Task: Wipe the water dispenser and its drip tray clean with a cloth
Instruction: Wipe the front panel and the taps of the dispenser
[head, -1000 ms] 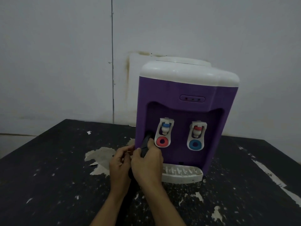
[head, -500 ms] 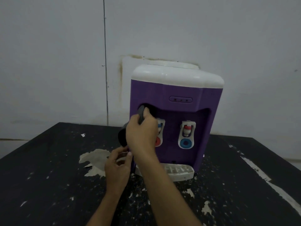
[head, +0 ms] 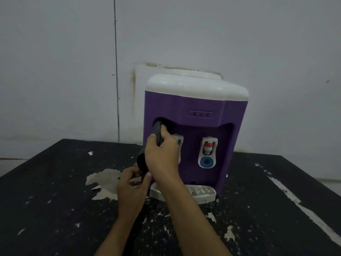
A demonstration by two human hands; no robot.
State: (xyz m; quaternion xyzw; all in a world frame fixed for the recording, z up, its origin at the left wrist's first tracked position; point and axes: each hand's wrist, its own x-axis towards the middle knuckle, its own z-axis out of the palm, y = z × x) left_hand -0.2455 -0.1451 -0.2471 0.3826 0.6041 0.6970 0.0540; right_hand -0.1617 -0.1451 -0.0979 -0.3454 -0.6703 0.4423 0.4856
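A purple water dispenser (head: 195, 108) with a white top stands on the black table, its white drip tray (head: 203, 195) at its foot. My right hand (head: 162, 156) grips a dark grey cloth (head: 156, 131) and presses its upper end into the top left corner of the tap recess, covering most of the left tap. The right tap (head: 208, 151), white with a red spout and blue disc, is in plain sight. My left hand (head: 132, 183) pinches the cloth's hanging lower end just left of the dispenser's base.
The black table (head: 55, 209) has peeling paint, with a large pale bare patch (head: 105, 179) left of the dispenser and flakes scattered around. A grey wall stands close behind the dispenser. The table's right edge runs diagonally at the far right.
My right hand rose with the cloth from beside the left tap's lower disc to the recess's upper left corner. My left hand stayed low, holding the cloth's tail.
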